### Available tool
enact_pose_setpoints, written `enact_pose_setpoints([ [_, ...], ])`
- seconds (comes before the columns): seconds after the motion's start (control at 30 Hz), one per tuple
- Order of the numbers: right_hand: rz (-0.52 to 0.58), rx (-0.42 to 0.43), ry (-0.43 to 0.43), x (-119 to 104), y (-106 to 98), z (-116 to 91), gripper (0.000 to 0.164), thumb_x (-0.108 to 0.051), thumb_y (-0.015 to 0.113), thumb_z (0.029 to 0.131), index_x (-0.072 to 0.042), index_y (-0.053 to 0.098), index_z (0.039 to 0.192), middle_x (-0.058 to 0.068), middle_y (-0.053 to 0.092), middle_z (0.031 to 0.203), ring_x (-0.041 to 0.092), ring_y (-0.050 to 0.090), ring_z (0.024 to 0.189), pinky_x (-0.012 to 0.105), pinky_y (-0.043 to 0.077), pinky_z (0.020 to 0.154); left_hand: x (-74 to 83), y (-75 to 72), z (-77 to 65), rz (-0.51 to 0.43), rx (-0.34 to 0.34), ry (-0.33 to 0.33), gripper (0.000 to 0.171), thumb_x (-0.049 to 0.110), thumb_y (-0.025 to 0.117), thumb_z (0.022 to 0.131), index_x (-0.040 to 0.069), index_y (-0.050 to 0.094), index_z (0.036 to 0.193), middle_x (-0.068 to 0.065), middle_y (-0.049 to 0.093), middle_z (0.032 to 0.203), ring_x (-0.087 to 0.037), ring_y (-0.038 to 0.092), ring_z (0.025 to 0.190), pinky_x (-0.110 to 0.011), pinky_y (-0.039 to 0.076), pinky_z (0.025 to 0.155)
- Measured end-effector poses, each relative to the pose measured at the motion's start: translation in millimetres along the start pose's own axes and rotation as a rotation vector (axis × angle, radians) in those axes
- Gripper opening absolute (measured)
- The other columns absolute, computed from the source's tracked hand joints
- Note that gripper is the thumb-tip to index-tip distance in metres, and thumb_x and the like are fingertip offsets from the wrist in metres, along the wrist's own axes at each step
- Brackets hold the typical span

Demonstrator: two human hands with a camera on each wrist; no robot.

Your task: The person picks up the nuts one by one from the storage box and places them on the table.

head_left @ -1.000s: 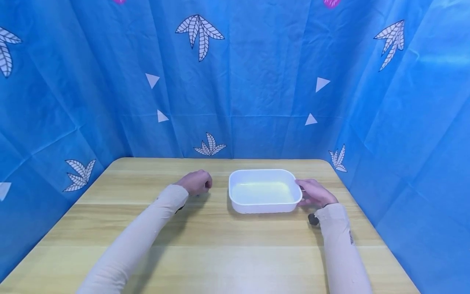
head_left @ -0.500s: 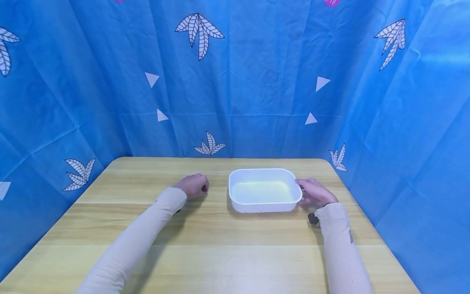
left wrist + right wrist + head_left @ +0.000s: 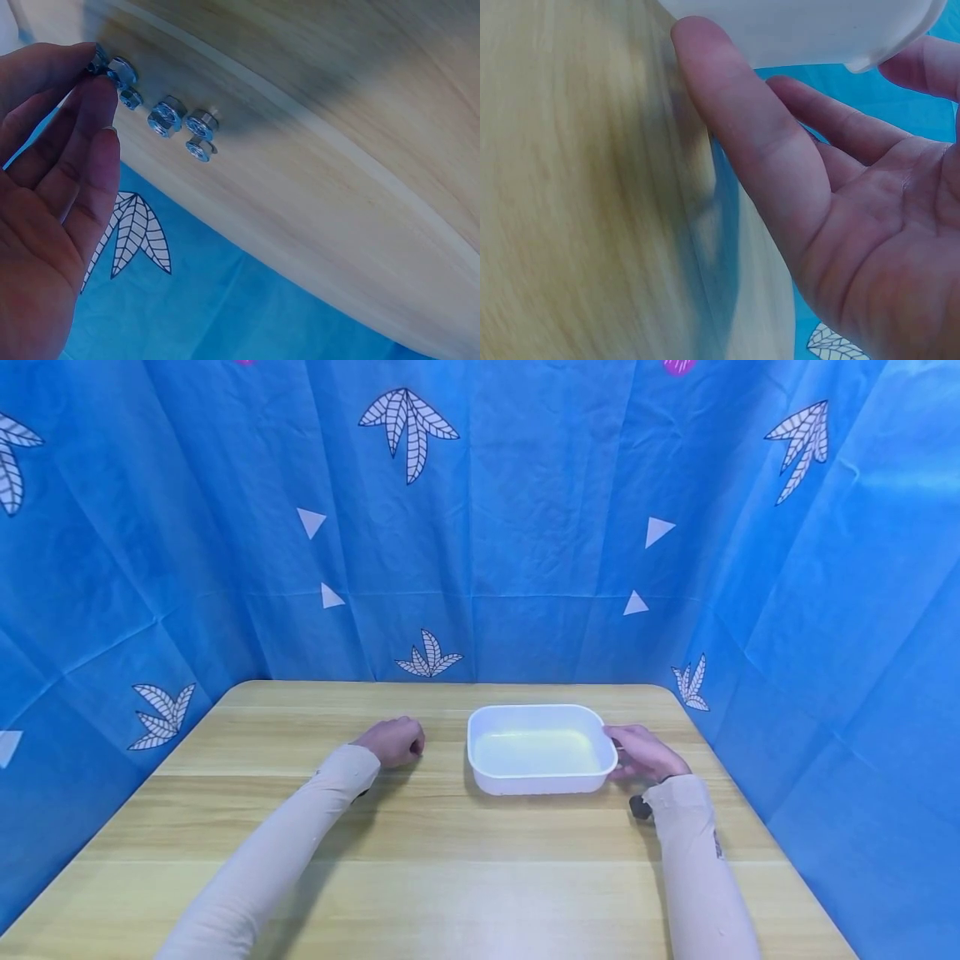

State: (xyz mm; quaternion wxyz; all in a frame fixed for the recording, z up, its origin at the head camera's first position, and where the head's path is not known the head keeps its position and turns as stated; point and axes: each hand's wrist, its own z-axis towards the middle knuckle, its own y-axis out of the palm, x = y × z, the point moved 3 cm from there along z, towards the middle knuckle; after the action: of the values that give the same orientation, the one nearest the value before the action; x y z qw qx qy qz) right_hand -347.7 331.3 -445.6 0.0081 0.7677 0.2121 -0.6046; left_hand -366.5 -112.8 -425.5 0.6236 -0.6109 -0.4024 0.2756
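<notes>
My left hand (image 3: 392, 742) is over the table, left of the white plastic box (image 3: 487, 783). In the left wrist view its thumb and forefinger pinch a small shiny metal nut (image 3: 98, 61), partly hidden by the fingertips. Several more flanged metal nuts (image 3: 166, 118) lie loose on the wood beside those fingers; the hand hides them in the head view. My right hand (image 3: 643, 753) rests against the right end of the box. From the right wrist, the thumb (image 3: 705, 56) lies straight along the box's outer wall, and a finger (image 3: 919, 69) touches its rim.
The light wooden table (image 3: 480, 893) carries the box upright towards its back. A blue curtain (image 3: 540, 527) with white leaf prints closes off the back and both sides. Black straps show at both cuffs.
My left hand has shifted slightly left and towards me, away from the box. The right hand and the box keep their places.
</notes>
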Motion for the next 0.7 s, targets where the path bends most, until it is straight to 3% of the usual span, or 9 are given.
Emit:
enact_pose_setpoints([
  [0.43,-0.018,0.009,0.017,-0.3,1.4,-2.6,0.057,-0.038,0.04,0.111,0.003,0.044,0.151,0.014,0.064,0.13,0.017,0.069,0.105,0.042,0.062,0.091,-1.0,1.3,-2.9,0.013,0.009,0.001,0.01,0.005,0.073,0.09,0.013,0.077,0.086,0.0,0.074,0.088,-0.013,0.065,0.08,-0.034,0.059,0.078],
  [0.7,-0.028,0.006,0.008,-0.9,3.0,-2.8,0.058,-0.037,0.039,0.111,0.004,0.042,0.152,0.026,0.056,0.142,0.019,0.068,0.108,0.042,0.062,0.09,-2.0,1.9,-3.9,-0.001,0.011,0.0,0.01,0.005,0.073,0.09,0.012,0.077,0.086,0.0,0.074,0.088,-0.012,0.063,0.079,-0.033,0.059,0.077],
])
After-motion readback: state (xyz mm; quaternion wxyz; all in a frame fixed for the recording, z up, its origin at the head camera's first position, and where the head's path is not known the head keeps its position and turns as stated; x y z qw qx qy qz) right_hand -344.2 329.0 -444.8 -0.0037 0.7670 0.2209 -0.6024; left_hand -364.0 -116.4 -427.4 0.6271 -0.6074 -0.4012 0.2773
